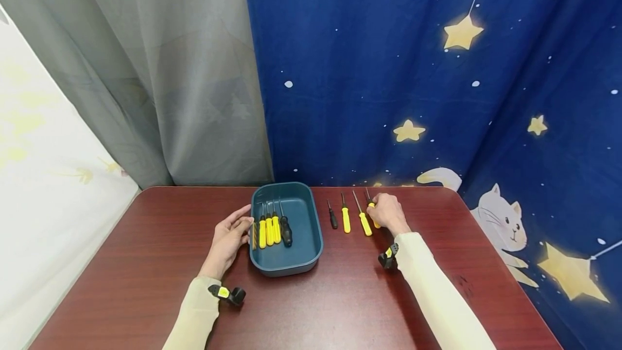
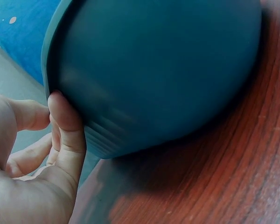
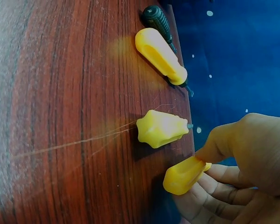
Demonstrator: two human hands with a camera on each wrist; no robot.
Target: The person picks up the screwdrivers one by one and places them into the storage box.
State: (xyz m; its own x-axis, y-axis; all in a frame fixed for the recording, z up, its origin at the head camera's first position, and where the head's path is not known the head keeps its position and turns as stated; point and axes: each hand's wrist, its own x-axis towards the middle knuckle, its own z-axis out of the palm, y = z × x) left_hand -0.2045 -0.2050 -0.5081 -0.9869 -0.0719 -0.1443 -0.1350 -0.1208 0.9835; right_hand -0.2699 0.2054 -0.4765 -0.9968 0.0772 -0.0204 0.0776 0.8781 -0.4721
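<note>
My left hand (image 1: 229, 242) holds the left rim of a dark blue plastic bin (image 1: 313, 231), with the thumb against its outer wall in the left wrist view. Inside lie three yellow-handled screwdrivers (image 1: 269, 231) and a larger black-handled one (image 1: 286, 232), side by side with shafts pointing away. To the right of the bin, my right hand (image 1: 387, 214) pinches the yellow handle of a screwdriver (image 3: 182, 179) between thumb and fingers. Left of that hand lie two yellow-handled screwdrivers, one with a fluted handle (image 3: 159, 129) and one slimmer (image 3: 156, 51), then a small black-handled screwdriver (image 3: 156, 19).
Everything stands on a reddish-brown wooden table (image 1: 350, 307). Close behind its far edge hang a grey curtain (image 1: 204, 96) and a blue curtain (image 1: 359, 80) with stars and a cat. White fabric (image 1: 58, 188) is at the left. A camera is strapped to each wrist.
</note>
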